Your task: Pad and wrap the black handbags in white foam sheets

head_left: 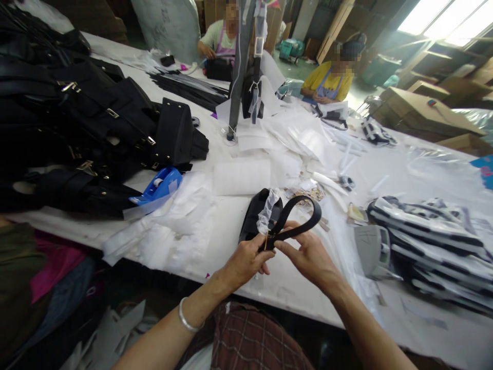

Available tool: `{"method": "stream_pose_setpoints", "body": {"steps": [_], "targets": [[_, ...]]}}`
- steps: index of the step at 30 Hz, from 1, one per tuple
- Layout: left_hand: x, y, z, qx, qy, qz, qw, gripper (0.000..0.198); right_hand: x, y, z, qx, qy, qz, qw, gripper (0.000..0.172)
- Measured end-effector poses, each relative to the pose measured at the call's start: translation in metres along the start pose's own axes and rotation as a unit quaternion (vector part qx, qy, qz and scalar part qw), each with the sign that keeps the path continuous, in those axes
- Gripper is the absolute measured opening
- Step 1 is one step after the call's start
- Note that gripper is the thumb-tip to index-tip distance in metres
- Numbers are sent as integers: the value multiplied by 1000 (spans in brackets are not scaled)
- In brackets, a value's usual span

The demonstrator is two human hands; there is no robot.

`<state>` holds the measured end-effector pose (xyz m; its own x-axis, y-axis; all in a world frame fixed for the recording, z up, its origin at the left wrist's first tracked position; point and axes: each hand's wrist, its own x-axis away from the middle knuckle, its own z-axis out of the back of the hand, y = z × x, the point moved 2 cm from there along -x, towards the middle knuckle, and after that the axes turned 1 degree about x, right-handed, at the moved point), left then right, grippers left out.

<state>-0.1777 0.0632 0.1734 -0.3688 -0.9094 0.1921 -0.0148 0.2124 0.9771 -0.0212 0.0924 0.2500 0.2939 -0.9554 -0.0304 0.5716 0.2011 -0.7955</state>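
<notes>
A small black handbag [252,213] rests near the front edge of the white table. Its black strap [314,218] rises in a loop to the right. Crumpled clear plastic wrap [266,213] lies over part of the bag. My left hand [250,259] pinches the base of the strap, where a thin tan strip shows. On the other side, my right hand [306,252] has its thumb and fingers closed on the same strap. The fingertips of both hands nearly meet, and some fingers are hidden behind the strap.
Black bags [115,118] are heaped at the left beside a blue tape dispenser [162,185]. White foam sheets [242,177] and thin wrapping [169,226] cover nearby table areas. A grey pole [239,77] stands mid-table. Striped bags [435,246] are stacked right. Two people sit across the table.
</notes>
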Motion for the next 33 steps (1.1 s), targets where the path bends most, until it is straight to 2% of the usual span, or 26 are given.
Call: {"method": "stream_pose_setpoints", "body": {"steps": [3, 5, 6, 8, 12, 15, 18, 20, 22, 24, 26, 29, 31, 33], "targets": [[0, 1, 2, -14, -4, -18, 1000, 32, 7, -5, -6, 56, 9, 79, 995, 15], [1, 1, 4, -42, 3, -40, 998, 28, 11, -4, -8, 17, -6, 71, 997, 9], [2, 0, 5, -54, 9, -42, 998, 27, 12, -1, -8, -30, -23, 40, 998, 7], [4, -2, 6, -57, 15, -31, 998, 29, 14, 9, -6, -156, -65, -53, 984, 14], [6, -2, 6, -38, -30, -11, 999, 31, 15, 31, -10, -347, -89, -228, 905, 31], [8, 6, 5, -93, -85, -56, 990, 25, 13, 36, -22, -406, -103, -276, 865, 40], [10, 14, 4, -163, -109, -111, 974, 16, 9, 32, -31, -435, -67, -265, 858, 41], [11, 13, 2, -184, -73, -155, 968, 16, 8, 27, -33, -439, 0, -255, 862, 40], [14, 5, 1, -181, 10, -187, 965, 20, 9, 23, -33, -422, 76, -238, 872, 37], [16, -7, 1, -173, 112, -182, 961, 22, 12, 18, -33, -374, 133, -216, 892, 35], [19, -18, -1, -178, 177, -172, 952, 21, 14, 13, -35, -320, 175, -201, 909, 35], [20, -25, -7, -207, 193, -234, 930, 9, 17, 8, -46, -292, 214, -201, 911, 37], [20, -24, -10, -218, 204, -288, 910, 8, 17, 6, -55, -313, 223, -204, 901, 38], [20, -23, -12, -220, 226, -313, 896, 9, 17, 3, -62, -351, 219, -209, 886, 38]]}}
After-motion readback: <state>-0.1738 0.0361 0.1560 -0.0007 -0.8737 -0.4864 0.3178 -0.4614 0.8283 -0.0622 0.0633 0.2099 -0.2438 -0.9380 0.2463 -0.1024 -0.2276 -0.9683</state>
